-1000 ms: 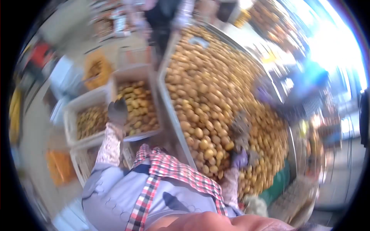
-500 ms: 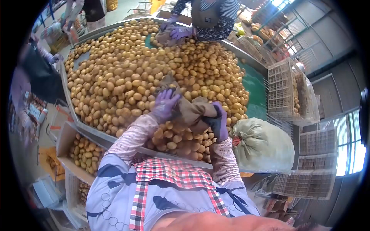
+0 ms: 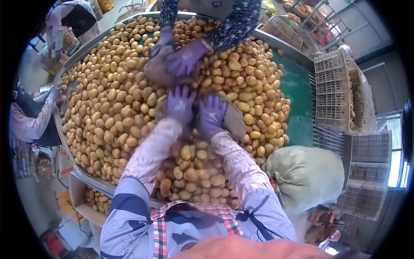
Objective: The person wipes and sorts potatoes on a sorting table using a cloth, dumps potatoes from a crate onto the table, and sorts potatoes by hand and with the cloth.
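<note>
Potatoes (image 3: 116, 112) cover a large metal-edged table. Both of my hands wear purple gloves and reach to the middle of the pile. My left hand (image 3: 181, 105) lies with fingers spread on a brown cloth (image 3: 161, 110). Beside it, my right hand (image 3: 212, 115) has its fingers apart, resting on a brown cloth (image 3: 233, 121). Just beyond, a co-worker's two purple-gloved hands (image 3: 186, 58) press on another brown cloth (image 3: 158, 71).
A tied pale green sack (image 3: 308, 177) sits at the table's right end, near a plastic crate (image 3: 334, 93) and bare green surface (image 3: 297, 103). Another person (image 3: 32, 114) works at the left edge. A box of potatoes (image 3: 97, 200) stands at lower left.
My hands have come together, reaching farther forward, and the right has opened from its grip on the cloth. The co-worker's hands and cloth have come nearer to mine.
</note>
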A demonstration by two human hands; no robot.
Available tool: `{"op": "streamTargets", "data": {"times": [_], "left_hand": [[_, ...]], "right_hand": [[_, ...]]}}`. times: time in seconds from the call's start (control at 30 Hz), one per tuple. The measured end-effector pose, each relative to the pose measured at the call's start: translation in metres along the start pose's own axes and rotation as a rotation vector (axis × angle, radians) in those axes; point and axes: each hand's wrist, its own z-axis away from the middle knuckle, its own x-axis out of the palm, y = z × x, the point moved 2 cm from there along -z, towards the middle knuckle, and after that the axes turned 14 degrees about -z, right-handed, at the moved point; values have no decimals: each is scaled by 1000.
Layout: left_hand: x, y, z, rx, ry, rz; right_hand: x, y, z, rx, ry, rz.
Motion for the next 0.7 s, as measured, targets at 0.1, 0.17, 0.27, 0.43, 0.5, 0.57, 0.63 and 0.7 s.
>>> {"op": "streamTargets", "data": {"times": [0.1,0.17,0.27,0.43,0.5,0.57,0.63,0.7], "left_hand": [[3,-39,-54,-45,-199,125],[18,-63,-59,-134,-106,191],[52,-60,-26,-202,-15,108],[-3,-45,47,-84,332,536],[-13,-28,75,-7,341,483],[4,-4,104,73,381,390],[-8,19,129,44,384,430],[-15,31,147,21,417,572]], "right_hand": [[15,7,-64,-120,116,43],[13,2,-91,-138,125,32],[7,-13,-102,-149,84,-86],[-17,-7,-32,-262,151,-201],[-33,0,6,-299,164,-271],[-47,13,45,-331,214,-352],[-47,38,78,-230,167,-345],[-38,59,100,-208,187,-379]]}}
